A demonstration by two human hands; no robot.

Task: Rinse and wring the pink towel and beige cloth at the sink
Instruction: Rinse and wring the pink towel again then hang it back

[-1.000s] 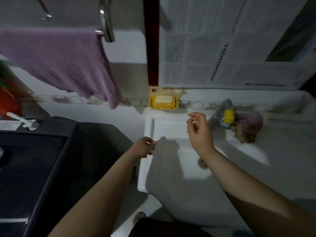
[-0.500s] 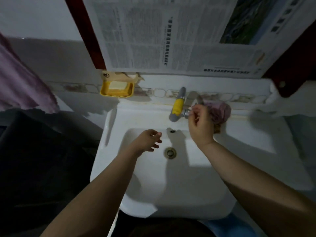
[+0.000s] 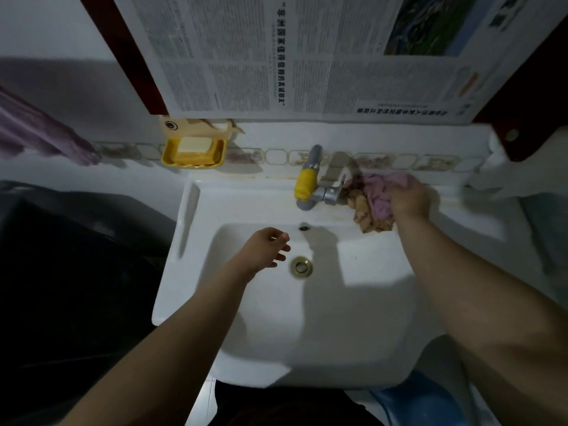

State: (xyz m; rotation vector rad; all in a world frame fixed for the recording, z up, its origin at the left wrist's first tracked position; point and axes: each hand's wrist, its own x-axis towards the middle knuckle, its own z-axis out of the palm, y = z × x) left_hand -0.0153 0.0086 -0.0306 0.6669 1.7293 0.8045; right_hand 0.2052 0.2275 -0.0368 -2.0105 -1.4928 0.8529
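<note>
A crumpled pink towel (image 3: pixel 378 192) lies on the sink's back ledge just right of the tap, with a beige cloth (image 3: pixel 364 214) bunched under it and hanging toward the basin. My right hand (image 3: pixel 409 196) is closed on the pink towel from the right. My left hand (image 3: pixel 266 249) hovers over the white basin (image 3: pixel 353 318), left of the brass drain (image 3: pixel 302 266), fingers loosely apart and holding nothing. The tap (image 3: pixel 310 179) has a grey spout with a yellow sleeve; no water is visible.
A yellow soap dish (image 3: pixel 193 151) with a bar of soap hangs on the wall left of the tap. Newspaper (image 3: pixel 307 56) covers the wall above. A purple towel (image 3: pixel 37 130) hangs at the far left. A dark unit (image 3: pixel 61 272) stands left of the sink.
The view has swung right to centre on the sink. My right hand moved from the tap handle onto the pink towel and closed on it. My left hand stayed over the basin.
</note>
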